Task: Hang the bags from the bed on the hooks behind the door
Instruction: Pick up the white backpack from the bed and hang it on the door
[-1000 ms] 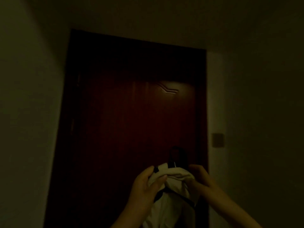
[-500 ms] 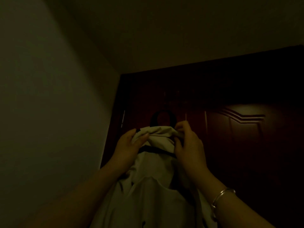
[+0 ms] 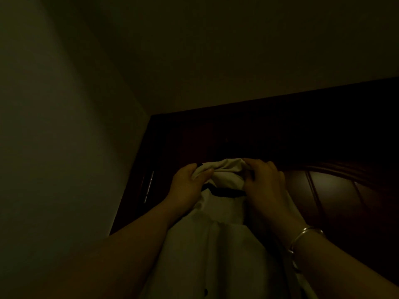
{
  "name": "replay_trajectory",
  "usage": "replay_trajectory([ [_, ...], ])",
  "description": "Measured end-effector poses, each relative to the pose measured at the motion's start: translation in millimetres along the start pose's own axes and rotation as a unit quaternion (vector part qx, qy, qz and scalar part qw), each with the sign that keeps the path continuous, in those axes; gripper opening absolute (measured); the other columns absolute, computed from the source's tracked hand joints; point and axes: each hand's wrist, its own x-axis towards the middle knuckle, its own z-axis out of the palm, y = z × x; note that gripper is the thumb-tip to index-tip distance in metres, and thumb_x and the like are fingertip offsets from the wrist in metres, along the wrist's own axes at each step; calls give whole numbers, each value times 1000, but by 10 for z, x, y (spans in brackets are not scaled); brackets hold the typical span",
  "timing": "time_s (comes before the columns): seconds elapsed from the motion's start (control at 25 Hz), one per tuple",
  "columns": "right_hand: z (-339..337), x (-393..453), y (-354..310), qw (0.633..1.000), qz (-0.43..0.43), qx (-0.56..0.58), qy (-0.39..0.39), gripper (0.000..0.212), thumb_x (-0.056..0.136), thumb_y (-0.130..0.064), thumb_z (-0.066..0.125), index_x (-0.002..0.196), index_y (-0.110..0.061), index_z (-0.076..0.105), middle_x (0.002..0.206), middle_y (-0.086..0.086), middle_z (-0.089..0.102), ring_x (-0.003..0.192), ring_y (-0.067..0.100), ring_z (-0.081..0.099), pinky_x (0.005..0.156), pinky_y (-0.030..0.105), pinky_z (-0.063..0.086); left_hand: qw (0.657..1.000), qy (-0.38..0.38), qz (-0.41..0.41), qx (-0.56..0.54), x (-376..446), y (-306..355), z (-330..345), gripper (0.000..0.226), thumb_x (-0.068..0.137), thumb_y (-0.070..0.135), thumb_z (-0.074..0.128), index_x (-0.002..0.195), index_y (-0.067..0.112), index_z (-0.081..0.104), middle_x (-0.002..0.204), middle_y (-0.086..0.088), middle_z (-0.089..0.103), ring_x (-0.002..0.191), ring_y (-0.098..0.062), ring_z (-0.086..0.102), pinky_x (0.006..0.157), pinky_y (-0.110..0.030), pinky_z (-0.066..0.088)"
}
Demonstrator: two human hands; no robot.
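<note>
Wall (image 3: 54, 147) crowds me on the left, right up to the door's (image 3: 336, 190) hinge edge, and open ceiling sits above the door's top edge. My left hand (image 3: 186, 183) and right hand (image 3: 262, 183) are raised close together, each clamped on the bunched top of the pale bag (image 3: 224, 171), held against the door near its top left corner. The bag's body hangs down between my forearms and runs off the bottom edge. Light is poor: I cannot make out any hook behind the cloth. A bangle (image 3: 303, 236) circles my right wrist.
</note>
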Motion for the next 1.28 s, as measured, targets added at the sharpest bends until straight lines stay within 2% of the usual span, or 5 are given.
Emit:
replay_trajectory([
  [0.32,385,283,60,982,23,-124,-138,51,86,-15,55,136,-20,46,139,11,43,129,33,38,106,44,30,979,-60,-184,64,311,-613,30,57,88,41,57,119,-6,56,117,-23,61,106,-34,61,85,-37,50],
  [0.48,272,64,146,982,-10,-115,-147,53,85,-16,57,136,-23,46,134,11,44,125,32,40,106,43,29,981,-45,-176,68,66,-602,37,41,88,41,56,98,2,59,92,-13,60,73,-19,57,60,-27,44],
  [0.8,-425,-454,378,990,1,15,-139,40,87,-12,50,127,-20,54,135,5,42,122,29,43,98,48,45,940,69,115,313,-911,197,187,14,89,22,50,103,19,50,112,3,51,104,-16,47,84,-34,49],
  [1.12,-2167,-2480,548,928,222,-50,-294,24,88,-8,52,79,-28,63,92,-3,58,45,3,57,34,11,37,958,-231,-29,167,-3012,580,849,9,83,21,57,84,13,62,82,-4,67,73,-17,62,69,-38,52],
  [1.28,-3330,-3914,363,845,393,-121,-342,17,89,-8,53,89,-23,62,83,-7,60,48,3,54,39,13,39,911,-384,-139,57,-4296,784,1155,8,84,20,59,76,19,61,66,4,62,54,-14,57,51,-31,47],
])
